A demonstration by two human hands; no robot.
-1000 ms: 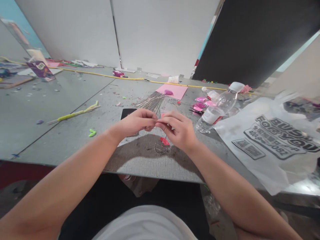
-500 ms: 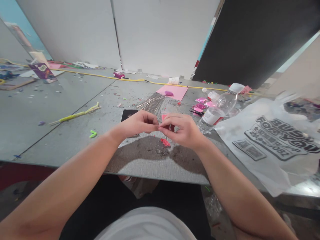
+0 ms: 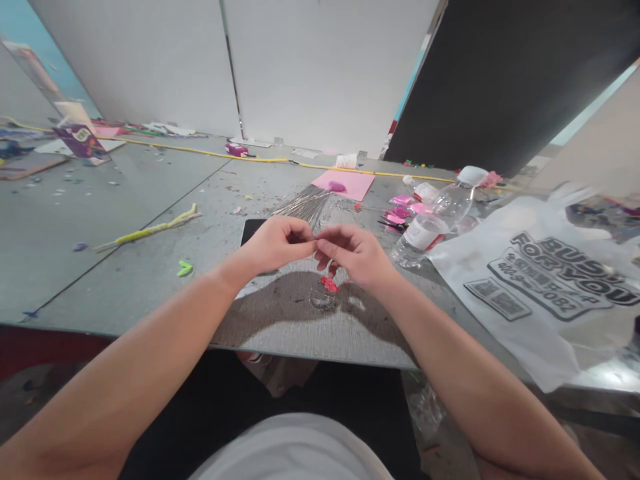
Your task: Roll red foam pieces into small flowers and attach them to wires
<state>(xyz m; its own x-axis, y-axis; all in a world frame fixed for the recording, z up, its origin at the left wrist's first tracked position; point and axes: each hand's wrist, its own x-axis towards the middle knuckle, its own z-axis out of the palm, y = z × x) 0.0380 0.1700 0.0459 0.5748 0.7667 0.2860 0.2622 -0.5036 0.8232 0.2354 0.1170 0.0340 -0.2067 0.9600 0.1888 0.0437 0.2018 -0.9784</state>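
Observation:
My left hand (image 3: 280, 245) and my right hand (image 3: 353, 253) meet at their fingertips above the table (image 3: 310, 337). Both are closed in a pinch; whatever lies between the fingertips is too small and hidden to name. Just below my right fingers is a red crumpled piece (image 3: 329, 285), beside a clear round item (image 3: 321, 301) on the table. A dark phone-like object (image 3: 253, 230) lies partly covered behind my left hand. Beyond the hands, a bundle of thin wires (image 3: 306, 202) points toward a purple lump (image 3: 337, 187) on a pink sheet (image 3: 357, 187).
Right of my hands stands a clear bottle (image 3: 425, 230), next to a white plastic bag (image 3: 540, 287). Dark scissors (image 3: 393, 223) and pink packets (image 3: 400, 212) lie behind it. To the left are a yellow-green twisted stem (image 3: 155, 229) and a green piece (image 3: 185, 269). A yellow cord (image 3: 200, 152) crosses the back.
My right hand has shifted slightly left and its lower fingers have opened downward. The pinkish-red patch seen behind it earlier is now hidden. Both hands remain together at the fingertips.

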